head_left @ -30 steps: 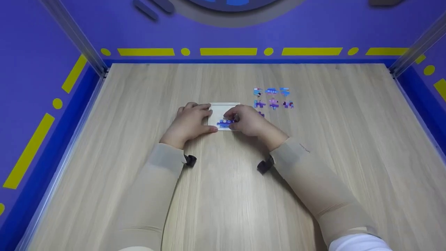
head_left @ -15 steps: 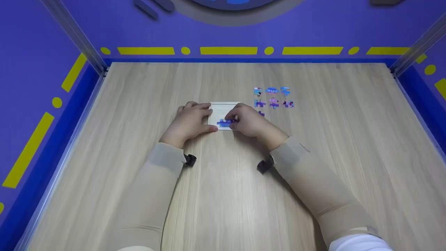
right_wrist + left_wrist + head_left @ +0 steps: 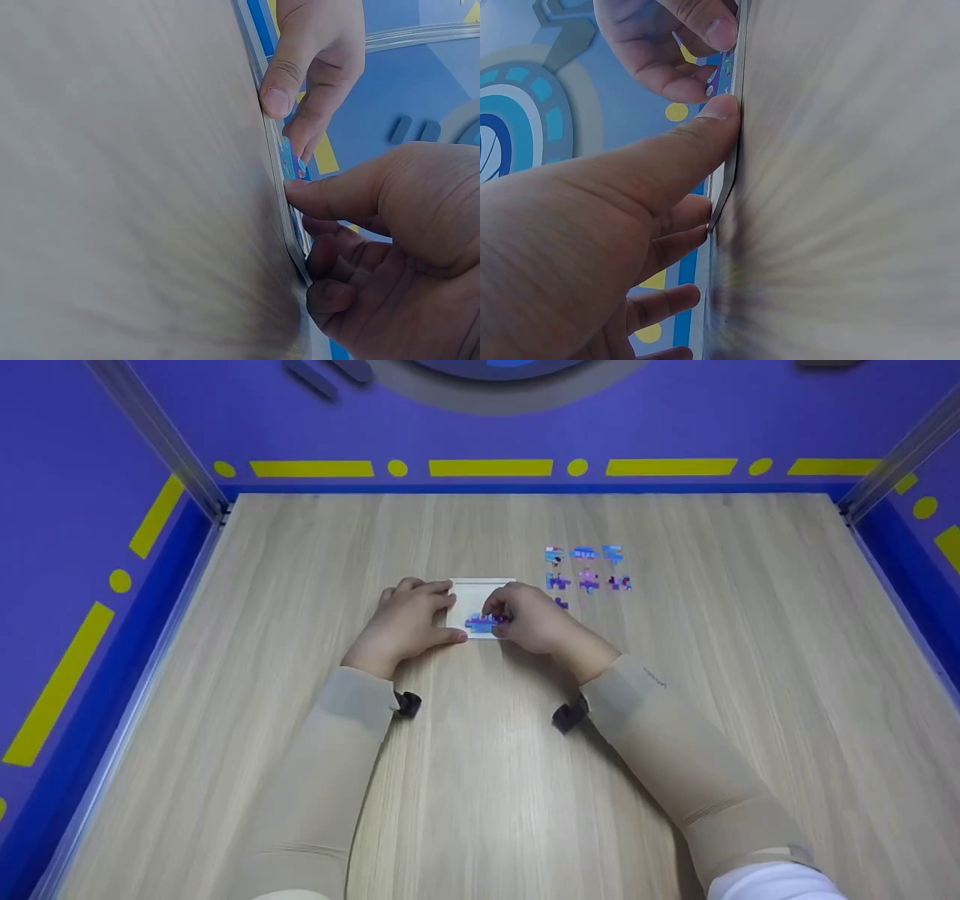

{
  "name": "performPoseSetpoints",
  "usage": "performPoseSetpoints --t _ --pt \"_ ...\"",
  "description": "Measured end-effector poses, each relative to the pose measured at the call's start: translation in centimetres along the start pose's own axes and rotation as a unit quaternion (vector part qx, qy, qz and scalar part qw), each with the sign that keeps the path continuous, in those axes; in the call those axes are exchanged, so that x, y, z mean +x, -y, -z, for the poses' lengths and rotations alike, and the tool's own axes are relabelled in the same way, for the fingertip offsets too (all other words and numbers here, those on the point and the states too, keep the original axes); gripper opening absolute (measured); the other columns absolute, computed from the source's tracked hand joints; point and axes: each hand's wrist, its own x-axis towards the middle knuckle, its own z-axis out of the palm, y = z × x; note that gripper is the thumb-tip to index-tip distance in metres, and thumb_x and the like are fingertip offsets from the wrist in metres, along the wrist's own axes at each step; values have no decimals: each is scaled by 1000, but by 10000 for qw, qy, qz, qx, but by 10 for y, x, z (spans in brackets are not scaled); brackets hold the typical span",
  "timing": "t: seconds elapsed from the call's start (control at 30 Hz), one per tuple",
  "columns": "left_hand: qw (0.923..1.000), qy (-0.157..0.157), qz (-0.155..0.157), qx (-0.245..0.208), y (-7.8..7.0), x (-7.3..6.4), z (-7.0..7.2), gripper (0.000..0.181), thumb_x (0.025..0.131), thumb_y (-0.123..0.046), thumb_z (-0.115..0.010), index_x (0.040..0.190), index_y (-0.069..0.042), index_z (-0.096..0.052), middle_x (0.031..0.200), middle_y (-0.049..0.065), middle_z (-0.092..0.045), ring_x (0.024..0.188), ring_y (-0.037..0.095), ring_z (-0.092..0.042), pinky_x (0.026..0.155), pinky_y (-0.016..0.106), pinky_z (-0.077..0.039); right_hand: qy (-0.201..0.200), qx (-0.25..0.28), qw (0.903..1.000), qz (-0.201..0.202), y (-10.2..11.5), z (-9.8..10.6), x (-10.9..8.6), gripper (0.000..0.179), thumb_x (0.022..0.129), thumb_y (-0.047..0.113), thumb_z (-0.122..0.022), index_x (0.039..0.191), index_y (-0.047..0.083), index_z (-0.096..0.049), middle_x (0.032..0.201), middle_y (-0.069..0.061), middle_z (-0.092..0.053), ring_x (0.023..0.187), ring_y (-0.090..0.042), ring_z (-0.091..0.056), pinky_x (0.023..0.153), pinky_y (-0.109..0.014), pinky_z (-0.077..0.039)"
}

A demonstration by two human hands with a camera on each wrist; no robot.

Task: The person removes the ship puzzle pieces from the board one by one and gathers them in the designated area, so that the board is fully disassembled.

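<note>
A white puzzle tray (image 3: 463,598) lies flat on the table. My left hand (image 3: 409,619) holds its left side, thumb at the near edge and fingers spread along the left edge. Blue and purple jigsaw pieces (image 3: 478,624) sit joined along the tray's near side. Over the tray's near right part, my right hand (image 3: 534,619) pinches a purple jigsaw piece (image 3: 504,619) with thumb and forefinger, against the joined ones; the fingers partly hide it. In the right wrist view the right thumb (image 3: 304,193) rests at the tray's near edge.
Several loose jigsaw pieces (image 3: 589,579) lie in rows to the right, beyond the right hand; one (image 3: 561,604) is partly covered by that hand. Blue walls with yellow markings (image 3: 491,468) enclose the wooden table (image 3: 480,780) at the back and sides.
The piece in my right fingers has gone down from a raised position onto the tray beside the joined pieces. The right fingertips shifted slightly; the left hand has kept its place.
</note>
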Motion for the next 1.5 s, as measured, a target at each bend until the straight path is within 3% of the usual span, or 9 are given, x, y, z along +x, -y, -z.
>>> performPoseSetpoints --t 0.63,1.0,1.5 --pt "9998 -30 -57 170 -1 -1 0 76 100 -60 -81 162 -18 -65 180 4 -48 163 41 -43 131 66 -34 -77 396 9991 91 -6 0 0 24 96 -6 -77 118 5 -78 98 -5 -71 87 -17 -60 80 -32 -48" --pt "9999 9 -41 131 0 0 0 77 101 -61 -80 162 -17 -64 181 4 -47 164 41 -42 131 66 -32 -93 315 9994 102 -5 0 0 22 101 -5 -71 119 3 -80 100 -10 -74 87 -18 -61 80 -32 -49" --pt "10000 5 -14 81 -1 -1 0 77 100 -60 -81 162 -17 -65 180 4 -48 164 40 -42 132 66 -32 -132 88 9998 86 -3 0 1 23 107 0 -69 126 3 -82 105 -10 -76 95 -21 -64 90 -39 -53"
